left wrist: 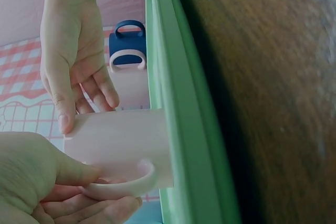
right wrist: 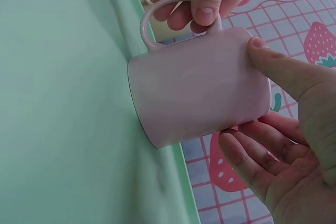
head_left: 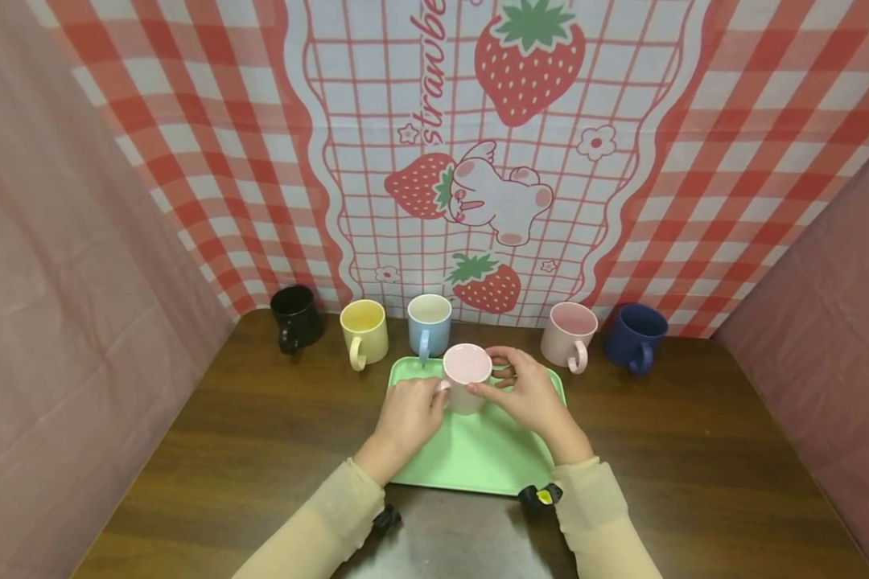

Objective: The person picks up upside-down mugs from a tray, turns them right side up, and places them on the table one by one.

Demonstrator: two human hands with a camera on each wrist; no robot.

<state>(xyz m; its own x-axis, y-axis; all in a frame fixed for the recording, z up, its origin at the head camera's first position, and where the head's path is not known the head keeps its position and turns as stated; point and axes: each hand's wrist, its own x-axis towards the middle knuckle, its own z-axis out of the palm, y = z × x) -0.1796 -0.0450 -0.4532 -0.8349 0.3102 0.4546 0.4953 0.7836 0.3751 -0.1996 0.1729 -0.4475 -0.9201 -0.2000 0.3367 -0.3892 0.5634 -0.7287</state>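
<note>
A pale pink mug (head_left: 467, 386) is upside down over the far part of a light green tray (head_left: 478, 458), its flat base facing up. My left hand (head_left: 409, 414) pinches the mug's handle (right wrist: 149, 22) between thumb and fingers. On the other side, my right hand (head_left: 532, 394) holds the body, with the thumb near the base edge and the fingers against the far side. In the right wrist view the mug's rim end is at the tray surface; whether it bears fully on it I cannot tell.
Behind the tray stand upright mugs: black (head_left: 297, 318), yellow (head_left: 364, 331) and light blue (head_left: 430, 326) toward the left, another pink mug (head_left: 568, 334) and a navy mug (head_left: 636, 336) toward the right. A strawberry-patterned cloth (head_left: 507, 193) hangs behind the wooden table (head_left: 695, 450).
</note>
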